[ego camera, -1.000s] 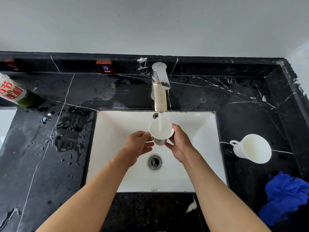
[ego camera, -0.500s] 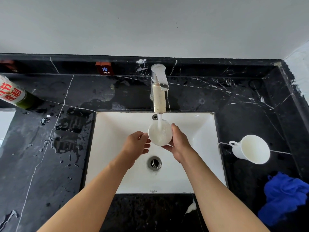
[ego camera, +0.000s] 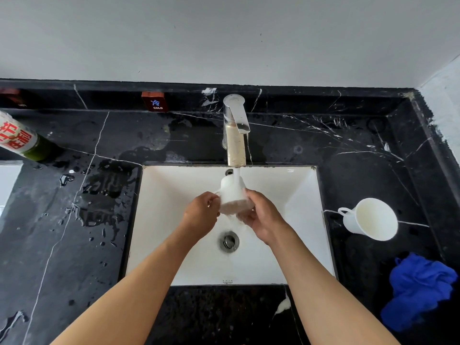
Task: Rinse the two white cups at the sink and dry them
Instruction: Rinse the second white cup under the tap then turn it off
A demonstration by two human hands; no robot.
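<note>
Keep the cup (ego camera: 232, 195) gripped between your left hand (ego camera: 201, 213) and right hand (ego camera: 261, 215) over the sink (ego camera: 293, 195), mouth tipped toward you; rotate it under the faucet (ego camera: 235, 135) stream so water sheets its whole outside.

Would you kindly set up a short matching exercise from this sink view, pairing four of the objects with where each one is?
Things:
1. cup in the hands
2. second cup
3. blue cloth
4. green bottle

Places:
A. crumpled on the counter at the near right
B. under the running faucet, over the basin
C. on the counter at the far left
D. lying on its side on the counter right of the basin

Pairs: 1-B, 2-D, 3-A, 4-C
</note>
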